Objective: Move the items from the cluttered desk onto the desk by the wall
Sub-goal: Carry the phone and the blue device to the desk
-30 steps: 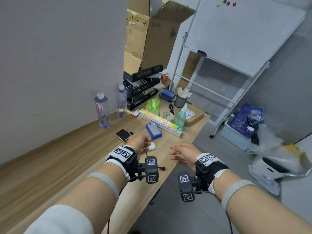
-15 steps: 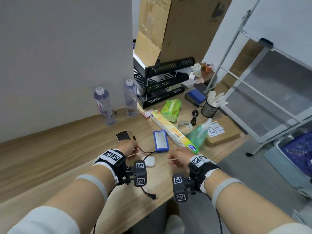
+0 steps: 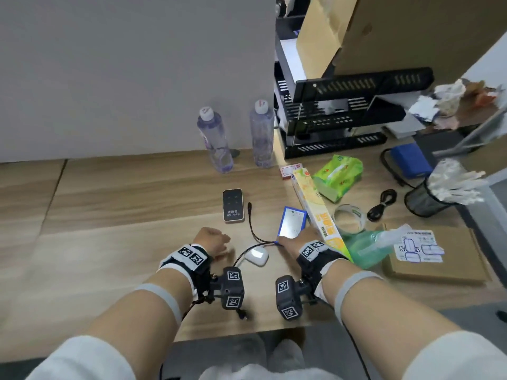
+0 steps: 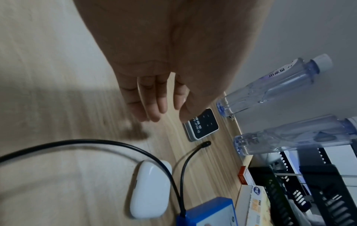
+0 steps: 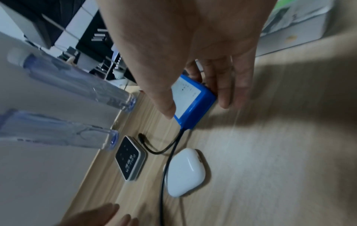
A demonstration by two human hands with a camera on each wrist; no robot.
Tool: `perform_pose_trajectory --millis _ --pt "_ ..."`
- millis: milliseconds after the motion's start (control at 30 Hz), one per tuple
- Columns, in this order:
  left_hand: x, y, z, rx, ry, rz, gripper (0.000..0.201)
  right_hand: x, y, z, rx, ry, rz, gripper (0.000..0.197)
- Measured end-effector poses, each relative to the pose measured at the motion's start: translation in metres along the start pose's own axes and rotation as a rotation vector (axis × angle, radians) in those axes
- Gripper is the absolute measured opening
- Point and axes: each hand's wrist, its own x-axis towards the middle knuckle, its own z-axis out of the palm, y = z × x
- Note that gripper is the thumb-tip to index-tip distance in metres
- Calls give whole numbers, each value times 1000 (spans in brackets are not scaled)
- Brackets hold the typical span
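Observation:
A blue battery pack (image 3: 292,222) with a black cable (image 3: 253,231) lies on the wooden desk (image 3: 109,242). My right hand (image 3: 290,241) grips its near end: in the right wrist view the thumb lies across the white label and the fingers (image 5: 222,91) press the far side of the pack (image 5: 195,97). My left hand (image 3: 212,239) hovers over the desk left of a white earbud case (image 3: 256,256), fingers (image 4: 152,107) relaxed and holding nothing. A black remote-like device (image 3: 233,205) lies just beyond it.
Two water bottles (image 3: 216,141) stand against the wall. Right of the pack lie a long yellow box (image 3: 315,204), a green tissue pack (image 3: 337,174), a tape roll (image 3: 349,218), a green spray bottle (image 3: 370,245) and a cardboard box (image 3: 433,267). Black file trays (image 3: 343,124) stand behind.
My right hand has reached forward and taken hold of the blue pack's near end. The left hand has stayed beside the white case. The view has tilted down toward the desk.

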Motion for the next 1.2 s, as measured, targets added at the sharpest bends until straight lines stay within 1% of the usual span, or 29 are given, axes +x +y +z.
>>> perform_pose_trajectory --millis 33,133,200,233,300,367,433,533,600,633,667,733,767,800,900,1000,1067,1133,1200 --pt "6 0 2 3 19 3 31 -1 -2 1 -16 15 22 109" --pt "29 4 11 36 50 22 56 -7 -12 -4 -63 71 79 109" --pt "41 10 19 133 91 24 72 -1 -13 -1 -81 76 125 110" --pt "45 14 23 185 129 37 74 4 -14 3 -83 74 152 111" --pt "51 25 30 292 196 74 70 8 -16 5 -104 64 174 112" --pt "59 34 35 385 232 104 70 11 -20 3 -108 58 192 113" --pt "69 42 37 454 244 114 75 11 -25 -2 -82 45 204 111" --pt "77 50 37 558 211 82 82 9 -27 -7 -42 36 165 91" --pt "82 54 38 617 161 82 78 10 -28 -8 -28 -5 148 89" --pt "82 56 37 639 121 94 72 11 -26 -7 -18 -28 142 89" --pt "82 58 37 645 84 118 62 8 -27 -9 5 -48 120 85" --pt "83 60 36 599 18 171 36 7 -28 -11 69 -64 77 65" --pt "85 60 36 575 2 197 29 7 -29 -12 119 -61 52 53" --pt "85 61 35 562 -14 203 28 6 -31 -13 186 -67 45 45" --pt "88 58 31 460 -66 185 30 0 -39 -20 459 -106 59 35" --pt "82 58 26 230 -147 95 28 -5 -47 -31 538 -113 56 34" --pt "71 59 21 135 -183 44 26 -10 -51 -38 624 -142 75 31" --pt "57 60 16 89 -178 33 31 -16 -55 -46 720 -167 74 22" --pt "40 61 9 62 -124 55 29 -24 -61 -55 794 -193 45 16"
